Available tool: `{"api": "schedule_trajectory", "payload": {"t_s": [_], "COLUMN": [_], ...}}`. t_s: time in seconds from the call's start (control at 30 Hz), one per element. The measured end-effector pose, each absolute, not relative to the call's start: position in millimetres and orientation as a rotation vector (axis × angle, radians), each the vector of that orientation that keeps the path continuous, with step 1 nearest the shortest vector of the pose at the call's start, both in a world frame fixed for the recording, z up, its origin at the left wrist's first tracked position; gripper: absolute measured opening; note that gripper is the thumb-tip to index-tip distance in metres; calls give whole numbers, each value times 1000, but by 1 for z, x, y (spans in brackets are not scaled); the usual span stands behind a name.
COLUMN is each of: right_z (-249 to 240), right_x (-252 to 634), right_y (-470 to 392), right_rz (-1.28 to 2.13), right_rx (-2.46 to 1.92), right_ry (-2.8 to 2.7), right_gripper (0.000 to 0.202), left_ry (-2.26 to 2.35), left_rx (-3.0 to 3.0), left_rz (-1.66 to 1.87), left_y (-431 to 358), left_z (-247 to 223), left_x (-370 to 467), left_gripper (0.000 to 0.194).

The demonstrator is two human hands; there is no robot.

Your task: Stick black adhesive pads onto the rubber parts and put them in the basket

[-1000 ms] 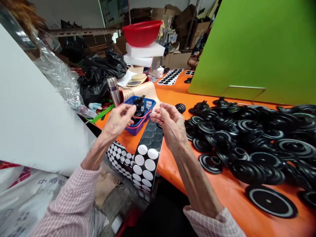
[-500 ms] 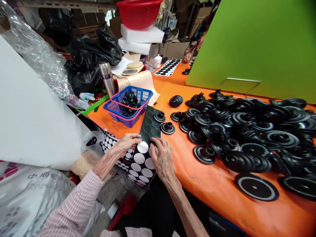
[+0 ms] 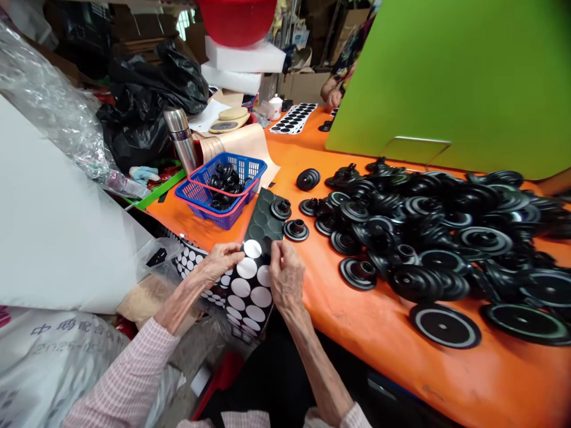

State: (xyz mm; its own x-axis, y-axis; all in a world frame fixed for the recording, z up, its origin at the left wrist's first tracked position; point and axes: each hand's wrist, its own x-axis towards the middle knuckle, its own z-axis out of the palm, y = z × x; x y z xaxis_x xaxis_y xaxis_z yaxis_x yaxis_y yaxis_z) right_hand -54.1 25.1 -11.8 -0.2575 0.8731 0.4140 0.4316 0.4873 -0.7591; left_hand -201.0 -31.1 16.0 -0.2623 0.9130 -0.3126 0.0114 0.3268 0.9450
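A long sheet of round black stickers (image 3: pixel 260 223) lies over the table edge. Its upper part still carries dark discs, while the lower part shows white circles (image 3: pixel 241 288) on a black ground and hangs down. My left hand (image 3: pixel 222 261) pinches the sheet's left edge beside the uppermost white circle. Thumb and fingers of my right hand (image 3: pixel 288 274) are closed at the sheet's right side on a black round sticker (image 3: pixel 266 245), partly hidden by the fingers. Two black ridged discs with raised hubs, one a black hub disc (image 3: pixel 296 230), sit just beyond my right hand.
A heap of black discs (image 3: pixel 423 208) covers the right of the orange table (image 3: pixel 330 321). Beyond the sheet stands a blue basket (image 3: pixel 227 214) of black parts. A steel flask (image 3: pixel 181 139), a green panel (image 3: pixel 446 77) and another person's hand (image 3: pixel 333 96) are farther back.
A black sticker has come off the sheet into my right hand, baring another white circle. My left hand stays at the sheet's edge. The whole view has shifted slightly.
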Motion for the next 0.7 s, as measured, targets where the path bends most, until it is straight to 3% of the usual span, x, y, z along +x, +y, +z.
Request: {"api": "schedule_trajectory", "payload": {"t_s": [0.17, 0.27, 0.4, 0.53, 0.7], "right_z": [-11, -16, -19, -17, -8], "right_x": [-25, -13, -1, 14, 33], "right_y": [9, -10, -25, -15, 3], "right_rz": [525, 495, 824, 1216, 1239], "right_rx": [-1037, -966, -932, -1160, -1243], "right_ry": [-1850, -1915, -1833, -1363, -984], "right_gripper": [25, 24, 24, 27, 35], "left_ry": [1864, 1672, 1469, 1430, 1968], "left_rx": [957, 947, 773, 881, 1526], "left_rz": [1192, 1073, 1107, 1005, 929], "left_y": [-38, -38, -32, -21, 30], "left_z": [29, 34, 36, 39, 41], "left_x": [-184, -161, -139, -129, -123], "left_gripper": [27, 33, 32, 26, 26]}}
